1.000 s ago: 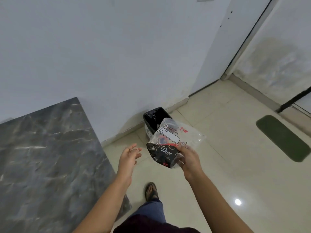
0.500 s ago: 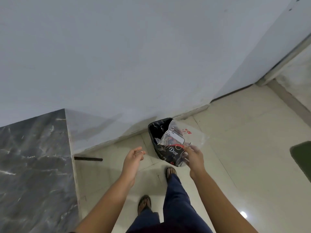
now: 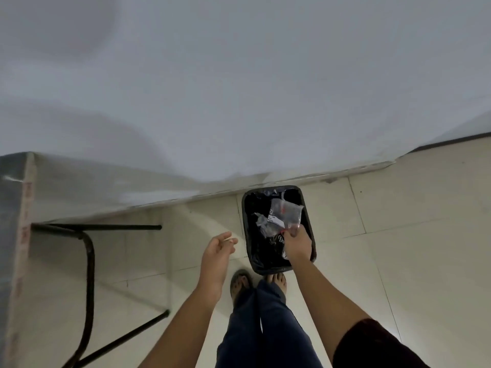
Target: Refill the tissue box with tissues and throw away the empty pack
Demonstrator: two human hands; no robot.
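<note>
Head view, looking steeply down, listed left to right.

Table (image 3: 13, 221) — grey slab at the far left edge, with black metal legs (image 3: 89, 264) running beneath it across the pale tiled floor (image 3: 398, 248).

Left hand (image 3: 216, 252) — palm up, fingers loosely curled and apart, holding nothing; it hangs over bare floor just left of the bin and clear of it.

Feet (image 3: 240, 284) — in sandals, below both hands, toes almost at the bin's near rim; dark blue trouser legs (image 3: 265, 328) run down from them.

Bin (image 3: 308, 224) — small black rectangular tub lined with a black bag, standing on the floor against the white wall (image 3: 239, 88).

Empty pack (image 3: 281, 216) — crumpled clear plastic with a white label and a black printed part, lying inside the bin's mouth, just beyond the right fingertips.

Right hand (image 3: 297, 244) — reached down over the bin's near right corner, fingers pinched on the pack's near edge; whether the pinch has loosened cannot be told through the blur. Dark sleeve (image 3: 372, 346) at the lower right.
</note>
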